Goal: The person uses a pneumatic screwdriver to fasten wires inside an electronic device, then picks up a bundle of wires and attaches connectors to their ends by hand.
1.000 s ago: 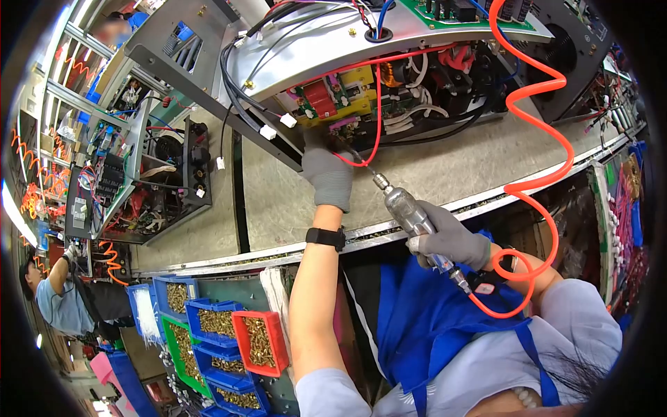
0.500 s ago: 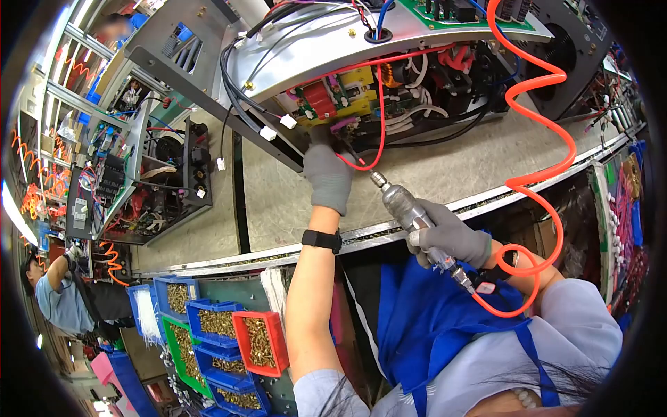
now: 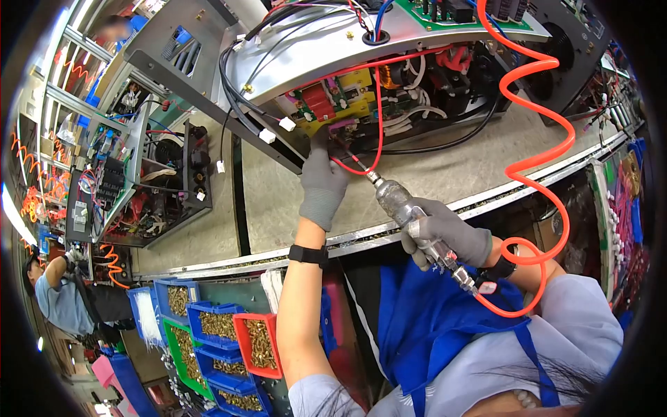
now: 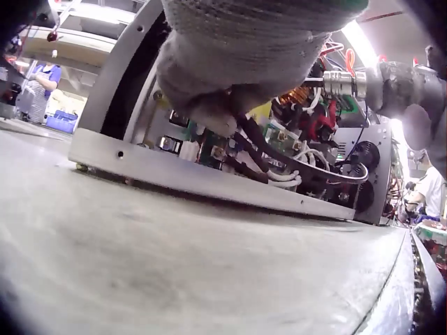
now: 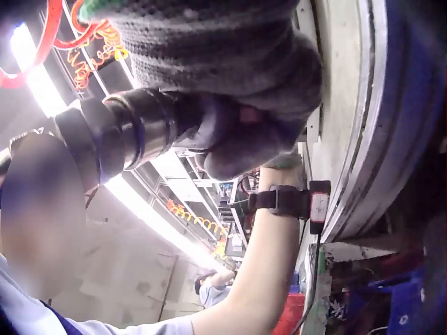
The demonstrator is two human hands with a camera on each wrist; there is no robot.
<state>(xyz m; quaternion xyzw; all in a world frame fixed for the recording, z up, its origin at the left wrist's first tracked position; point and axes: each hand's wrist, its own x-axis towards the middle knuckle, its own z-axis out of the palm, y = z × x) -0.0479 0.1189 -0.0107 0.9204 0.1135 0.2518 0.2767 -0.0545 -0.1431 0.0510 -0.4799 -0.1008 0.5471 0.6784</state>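
My right hand (image 3: 451, 233) grips the body of a metal power driver (image 3: 397, 203), its fingers wrapped around the barrel. The driver is above the front edge of the worktop (image 3: 278, 201), tilted, with its nose directed at the open side of an electronics unit (image 3: 299, 59). The bit enters the area beside my left hand (image 3: 323, 187); its tip cannot be made out against the interior. An orange air hose (image 3: 566, 149) runs from the rear end of the driver, loops near my right wrist and rises in coils past the unit.

My left hand reaches into the lower opening of the unit. Its fingers are bent inward, next to a dark cable (image 4: 262, 146); I cannot tell whether they pinch a part. A red wire (image 3: 380, 125) hangs in a loop from the unit, between my left hand and the driver nose. Two white connectors (image 3: 287, 124) hang at the frame, above my left hand.

The unit stands on the worktop. A second unit (image 3: 104, 170) is to its left. Below the worktop edge, a red bin (image 3: 242, 340) of brass-coloured fasteners adjoins blue and green bins.
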